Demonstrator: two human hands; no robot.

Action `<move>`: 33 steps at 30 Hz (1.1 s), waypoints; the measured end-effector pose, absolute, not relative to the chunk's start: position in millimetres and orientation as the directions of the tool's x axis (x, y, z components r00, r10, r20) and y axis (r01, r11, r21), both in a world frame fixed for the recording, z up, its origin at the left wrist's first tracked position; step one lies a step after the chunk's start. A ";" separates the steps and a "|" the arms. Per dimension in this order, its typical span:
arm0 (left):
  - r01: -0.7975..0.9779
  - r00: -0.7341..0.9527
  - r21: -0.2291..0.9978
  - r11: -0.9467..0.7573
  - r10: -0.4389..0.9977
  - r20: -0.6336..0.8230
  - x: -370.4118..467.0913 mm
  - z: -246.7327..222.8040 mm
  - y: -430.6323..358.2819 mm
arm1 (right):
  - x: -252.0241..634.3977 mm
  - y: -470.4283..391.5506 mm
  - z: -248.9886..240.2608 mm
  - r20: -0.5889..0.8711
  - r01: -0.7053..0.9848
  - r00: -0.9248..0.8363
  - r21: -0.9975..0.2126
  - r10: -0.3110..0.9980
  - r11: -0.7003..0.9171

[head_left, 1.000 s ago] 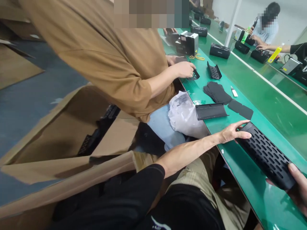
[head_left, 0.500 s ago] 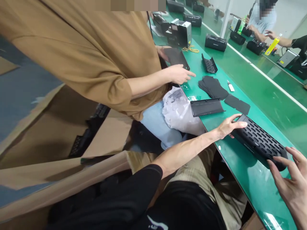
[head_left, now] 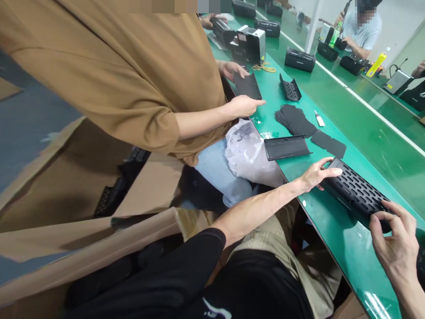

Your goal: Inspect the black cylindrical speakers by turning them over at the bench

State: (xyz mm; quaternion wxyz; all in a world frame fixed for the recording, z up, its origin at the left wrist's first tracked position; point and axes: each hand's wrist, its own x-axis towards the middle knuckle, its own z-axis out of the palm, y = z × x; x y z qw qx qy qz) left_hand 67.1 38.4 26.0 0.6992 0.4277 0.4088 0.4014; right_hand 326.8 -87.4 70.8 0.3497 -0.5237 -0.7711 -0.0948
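Observation:
A black speaker housing (head_left: 360, 188) with rows of slots on top lies slantwise over the green table (head_left: 368, 252). My left hand (head_left: 314, 175) grips its far left end, thumb on top and fingers round the edge. At the near right end, my right hand (head_left: 395, 230) has its fingers bent and closed on the corner. Just beyond my left hand are a loose black cover panel (head_left: 287, 148), lying hollow side up, and a flat black sheet (head_left: 328, 143).
A co-worker in a brown top (head_left: 195, 79) holds a dark panel (head_left: 248, 86) at left. A pile of black sheets (head_left: 294, 119), a white-handled tool (head_left: 319, 118) and a slotted cover (head_left: 290, 88) lie farther up. A plastic bag (head_left: 247, 153) hangs at the table edge.
My right hand has moved left and its fingers have closed in on the housing's end. My left hand keeps its place. The co-worker's hands and panel have shifted slightly.

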 end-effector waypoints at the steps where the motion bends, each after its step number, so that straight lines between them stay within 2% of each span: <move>1: -0.211 0.345 0.927 0.310 0.911 -0.226 66.8 26.8 38.3 | 327.2 -88.2 70.0 0.632 0.883 -0.172 -0.241 0.756 0.402; 6: -0.209 0.361 0.926 0.315 0.905 -0.226 65.9 29.5 37.9 | 327.0 -99.7 70.2 0.616 0.895 0.026 -0.365 0.787 0.255; 9: -0.206 0.359 0.923 0.325 0.903 -0.238 66.2 28.5 38.9 | 320.7 -117.4 80.4 0.650 0.804 -0.004 -0.449 0.760 0.389; 11: -0.207 0.354 0.923 0.326 0.904 -0.240 66.0 27.7 39.0 | 316.7 -133.4 90.7 0.686 0.722 -0.203 -0.378 0.699 0.580; 13: -0.208 0.364 0.924 0.321 0.902 -0.231 65.4 27.3 38.1 | 318.1 -147.4 99.7 0.649 0.672 -0.396 -0.278 0.650 0.687; 14: -0.207 0.368 0.927 0.314 0.902 -0.224 65.2 27.5 37.3 | 322.2 -151.5 102.5 0.606 0.687 -0.428 -0.265 0.671 0.677; 16: -0.194 0.369 0.935 0.295 0.906 -0.209 65.0 28.5 35.4 | 337.4 -150.3 103.7 0.520 0.788 -0.378 -0.255 0.766 0.561; 18: -0.168 0.361 0.945 0.281 0.909 -0.206 65.5 30.2 34.0 | 357.6 -135.9 99.5 0.455 0.870 -0.333 -0.189 0.826 0.455; 20: -0.135 0.364 0.950 0.281 0.906 -0.216 65.8 32.7 33.6 | 373.1 -113.6 92.0 0.401 0.878 -0.396 -0.100 0.826 0.469; 22: -0.106 0.384 0.952 0.286 0.895 -0.226 64.7 35.7 33.8 | 375.5 -92.7 84.7 0.329 0.865 -0.448 -0.076 0.831 0.496; 24: -0.071 0.406 0.957 0.283 0.884 -0.231 61.2 38.8 34.5 | 364.6 -80.3 79.7 0.242 0.862 -0.450 -0.135 0.860 0.489; 28: -0.086 0.406 0.953 0.289 0.884 -0.232 51.7 42.5 39.5 | 342.9 -69.7 72.4 0.147 0.829 -0.412 -0.349 0.900 0.436; 30: -0.186 0.367 0.942 0.281 0.909 -0.198 49.9 43.3 42.3 | 352.4 -55.6 72.7 0.193 0.835 -0.368 -0.362 0.909 0.415; 33: -0.307 0.232 0.940 0.151 0.969 -0.080 46.3 45.8 31.5 | 384.1 -17.2 90.3 0.373 0.874 -0.210 -0.343 0.904 0.345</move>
